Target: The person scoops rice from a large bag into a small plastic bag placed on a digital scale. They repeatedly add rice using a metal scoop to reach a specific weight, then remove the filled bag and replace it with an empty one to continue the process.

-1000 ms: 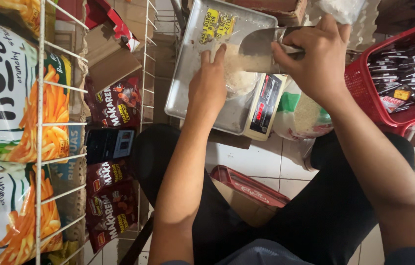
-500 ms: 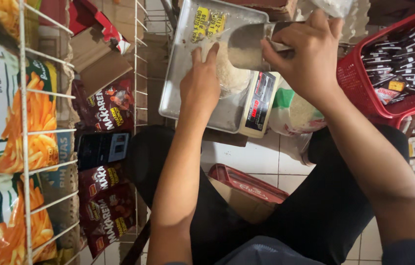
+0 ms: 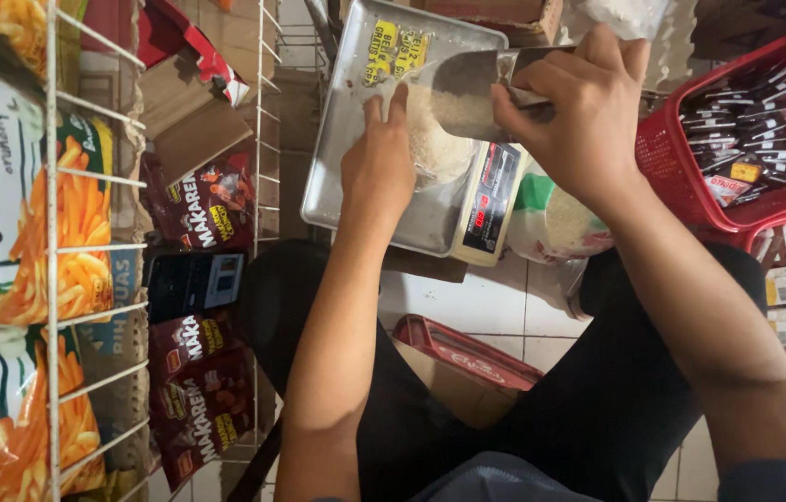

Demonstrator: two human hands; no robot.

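Tiled floor (image 3: 486, 307): scale (image 3: 491, 200) at 12 o'clock, sack (image 3: 556, 223) just beside it at 1 o'clock, red box (image 3: 467, 353) at centre, red basket (image 3: 746, 139) at 2 o'clock, wire rack (image 3: 49, 279) at 9 o'clock.

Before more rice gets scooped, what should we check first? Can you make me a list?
1. Metal scoop gripped firmly in the right hand: ok.
2. Left hand steadying the rice bag on the pan: ok.
3. Bag sitting fully on the scale's steel pan: ok.
4. Scale display facing the person, unblocked: ok.
5. Weight reading correct: cannot tell, too blurred.
6. Rice sack on the floor open and close by: ok.
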